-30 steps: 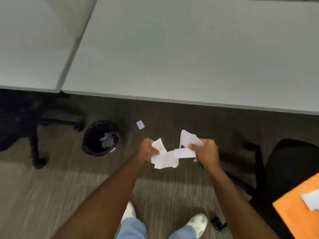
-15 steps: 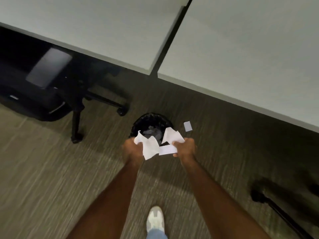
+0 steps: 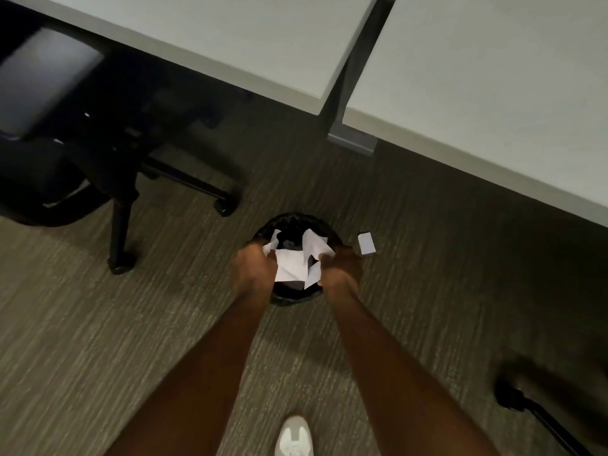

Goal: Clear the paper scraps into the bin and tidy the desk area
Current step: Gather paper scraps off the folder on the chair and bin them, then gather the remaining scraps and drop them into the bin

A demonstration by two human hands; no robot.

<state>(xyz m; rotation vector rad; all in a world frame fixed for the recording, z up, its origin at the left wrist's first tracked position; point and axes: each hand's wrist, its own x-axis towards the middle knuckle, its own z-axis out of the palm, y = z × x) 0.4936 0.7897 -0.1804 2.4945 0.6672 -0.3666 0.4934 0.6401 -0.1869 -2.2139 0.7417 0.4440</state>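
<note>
A round black bin stands on the carpet below me. Both my hands hover right over its mouth. My left hand grips a bunch of white paper scraps at the bin's left side. My right hand grips more white scraps at the bin's right side. The scraps hang between my hands, over the dark inside of the bin. One small white scrap lies on the carpet just right of the bin.
Two pale desks meet above the bin, with a grey leg foot between them. A black office chair stands at the left, its wheeled base near the bin. Another chair base is at lower right. My white shoe is below.
I have stepped to the bin; my hands, still holding the scraps, went from in front of it to directly over its mouth and lower down.
</note>
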